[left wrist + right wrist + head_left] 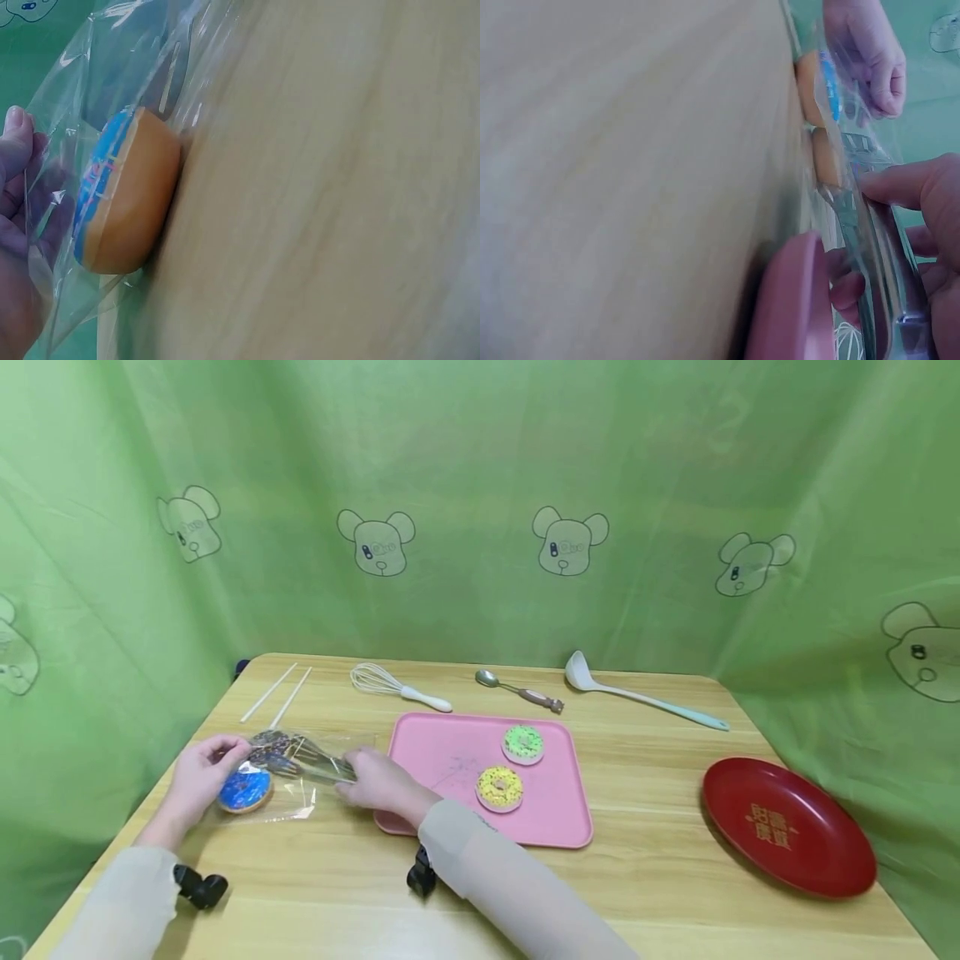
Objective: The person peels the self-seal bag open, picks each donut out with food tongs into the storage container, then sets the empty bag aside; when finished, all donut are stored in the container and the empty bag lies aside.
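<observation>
My left hand [197, 778] [16, 199] pinches the edge of a clear plastic bag [300, 803] [56, 90]. A blue-topped donut [243, 790] [139, 202] lies on the table beside that hand, seen through the plastic, and a dark sprinkled donut [270, 743] lies just behind it. My right hand [381, 782] [934, 214] grips metal utensils [318, 762] [885, 255] by their handle end, thumb on top. Their slotted or pronged heads point left over the donuts, with plastic around them; how many there are I cannot tell.
A pink tray [442, 752] with green [522, 744] and yellow [499, 789] donuts sits right of my right hand. Behind lie white sticks [268, 692], a whisk [401, 687], a spoon [517, 690] and a ladle [637, 695]. A red plate [817, 843] is far right.
</observation>
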### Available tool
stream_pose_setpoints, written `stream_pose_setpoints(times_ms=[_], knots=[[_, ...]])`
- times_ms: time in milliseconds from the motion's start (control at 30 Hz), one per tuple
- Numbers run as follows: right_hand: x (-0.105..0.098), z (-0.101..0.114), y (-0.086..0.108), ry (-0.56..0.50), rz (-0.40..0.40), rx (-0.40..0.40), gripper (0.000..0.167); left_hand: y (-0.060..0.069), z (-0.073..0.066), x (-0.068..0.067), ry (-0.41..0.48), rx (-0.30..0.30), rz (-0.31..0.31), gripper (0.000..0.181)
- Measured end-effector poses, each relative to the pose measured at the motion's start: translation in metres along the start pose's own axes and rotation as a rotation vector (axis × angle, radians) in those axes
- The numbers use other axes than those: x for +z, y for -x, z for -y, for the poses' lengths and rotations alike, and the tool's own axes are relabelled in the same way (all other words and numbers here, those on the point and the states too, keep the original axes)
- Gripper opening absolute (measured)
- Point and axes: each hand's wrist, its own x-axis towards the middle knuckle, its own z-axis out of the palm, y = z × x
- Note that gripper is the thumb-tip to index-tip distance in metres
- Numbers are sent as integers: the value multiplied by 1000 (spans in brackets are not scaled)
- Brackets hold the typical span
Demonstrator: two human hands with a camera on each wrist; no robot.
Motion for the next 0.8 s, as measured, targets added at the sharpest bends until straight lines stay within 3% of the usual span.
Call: stream_pose_setpoints(times_ms=[200, 333, 567, 800], knots=[[-4, -6, 2, -321, 67, 75, 38, 0, -1, 0, 16, -16, -16, 30], [-9, -9, 5, -451, 93, 143, 37, 1, -3, -1, 10, -14, -33, 29], [-6, -11, 5, -684, 148, 202, 34, 1, -1, 1, 37, 53, -22, 26], [0, -13, 1, -897, 203, 264, 25, 0, 1, 2, 49, 48, -3, 27]])
